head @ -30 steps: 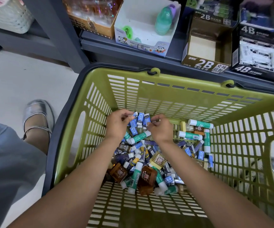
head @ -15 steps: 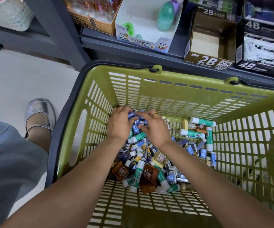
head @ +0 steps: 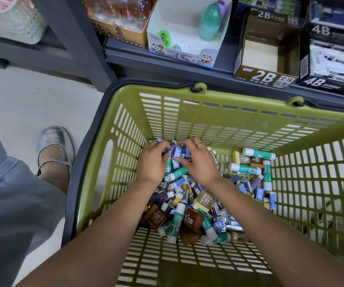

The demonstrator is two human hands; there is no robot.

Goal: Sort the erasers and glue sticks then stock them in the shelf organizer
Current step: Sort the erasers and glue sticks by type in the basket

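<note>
A green plastic basket (head: pixel 225 94) holds a heap of small blue, dark and brown erasers (head: pixel 189 195) mixed with green-and-white glue sticks (head: pixel 244 168). Both my hands are down in the far left part of the heap, close together. My left hand (head: pixel 152 160) has its fingers curled round a few blue erasers (head: pixel 178 151). My right hand (head: pixel 198 160), with a ring on one finger, grips the same cluster of blue erasers from the right. A brown 2B eraser box (head: pixel 264 77), almost bare inside, stands on the grey shelf (head: pixel 167 65) beyond the basket.
On the shelf, left to right: an orange box (head: pixel 117 34), a white pencil sharpener box (head: pixel 179 52), then a black 4B box (head: pixel 330 59) at the far right. A white woven basket (head: pixel 9 19) sits at top left. My foot in a silver shoe (head: pixel 53 146) stands left of the basket.
My hands have drawn together at the far left of the heap, gathering several blue erasers between them. The view has shifted slightly downward.
</note>
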